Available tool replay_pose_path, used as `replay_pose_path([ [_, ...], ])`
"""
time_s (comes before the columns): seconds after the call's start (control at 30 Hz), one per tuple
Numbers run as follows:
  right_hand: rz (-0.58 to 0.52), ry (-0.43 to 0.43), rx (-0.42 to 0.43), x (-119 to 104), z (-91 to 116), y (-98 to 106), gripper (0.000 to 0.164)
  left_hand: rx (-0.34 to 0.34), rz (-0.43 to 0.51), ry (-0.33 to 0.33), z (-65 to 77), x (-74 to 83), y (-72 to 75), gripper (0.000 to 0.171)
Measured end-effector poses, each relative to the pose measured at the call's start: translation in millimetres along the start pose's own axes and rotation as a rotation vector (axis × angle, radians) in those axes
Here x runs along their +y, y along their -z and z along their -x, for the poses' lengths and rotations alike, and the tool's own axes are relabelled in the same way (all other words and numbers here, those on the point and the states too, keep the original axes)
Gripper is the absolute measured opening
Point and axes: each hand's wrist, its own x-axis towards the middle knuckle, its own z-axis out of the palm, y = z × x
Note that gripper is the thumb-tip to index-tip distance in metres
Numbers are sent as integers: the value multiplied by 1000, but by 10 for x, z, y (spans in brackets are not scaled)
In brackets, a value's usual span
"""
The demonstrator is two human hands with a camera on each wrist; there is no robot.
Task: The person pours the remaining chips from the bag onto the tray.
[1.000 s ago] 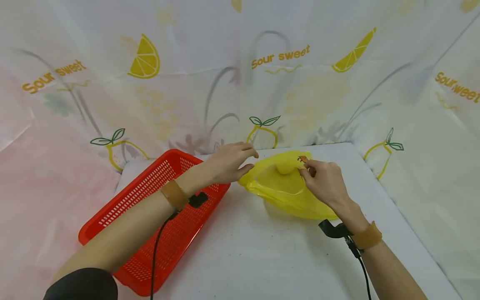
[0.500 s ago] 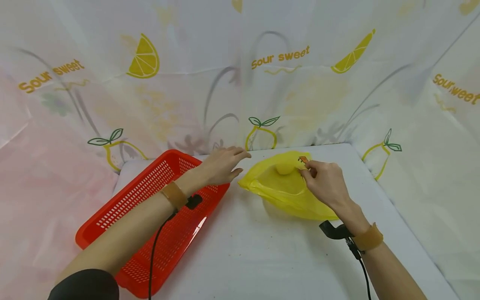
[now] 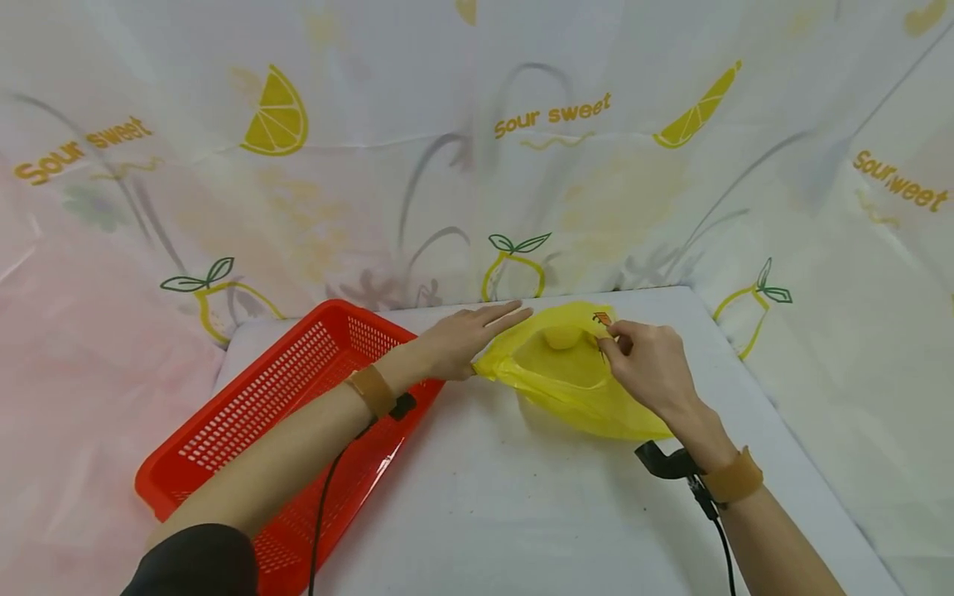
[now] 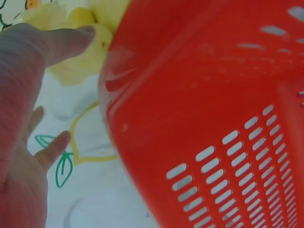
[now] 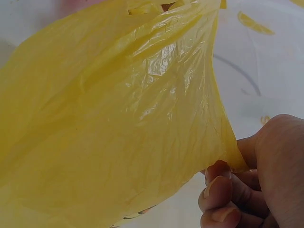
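A thin yellow plastic bag [image 3: 596,414] stands on the white table with its mouth spread. Inside it shows a rounded yellow shape [image 3: 564,337], its kind unclear through the film. My right hand [image 3: 656,364] pinches the bag's upper edge between thumb and curled fingers; in the right wrist view the film [image 5: 142,109] stretches away from that grip. At the bag's left corner is my left hand [image 3: 465,339], fingers extended to the right. Its thumb [image 4: 71,42] lies in front of the bag in the left wrist view; whether it touches the film, I cannot tell.
A long red perforated plastic basket [image 3: 253,414] lies slantwise on the left of the table, under my left forearm. Behind the table [image 3: 477,530] hangs a cloth [image 3: 417,165] printed with lemons. Camera cables trail from both wrists.
My left hand first drew back left from the bag, then moved right again to its left corner. My right hand keeps its pinch on the bag, nearly still.
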Motion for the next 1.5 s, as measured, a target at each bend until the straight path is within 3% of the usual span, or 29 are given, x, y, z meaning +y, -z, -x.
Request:
replay_pose_path([
  [0.13, -8, 6, 0, -1, 5, -7, 10, 46, -22, -80, -56, 17, -86, 115],
  [0.23, -7, 11, 7, 4, -1, -5, 9, 55, -36, -104, -89, 26, -109, 113],
  [0.5, -8, -8, 0, 7, 0, 0, 9, -4, -83, -150, -146, 64, -116, 106],
  [0.7, -11, -10, 3, -3, 11, 11, 9, -27, -123, -164, -107, 74, -93, 107],
  [0.93, -6, -13, 7, 2, 12, 9, 10, -15, -69, -200, -22, 124, -20, 106],
  [1.33, -20, 5, -16, 25, 28, -7, 10, 49, 75, -180, 142, 211, 158, 89],
  [1.5, -48, 18, -62, 3, 60, 12, 8, 78, 86, -124, 179, 179, 261, 79],
])
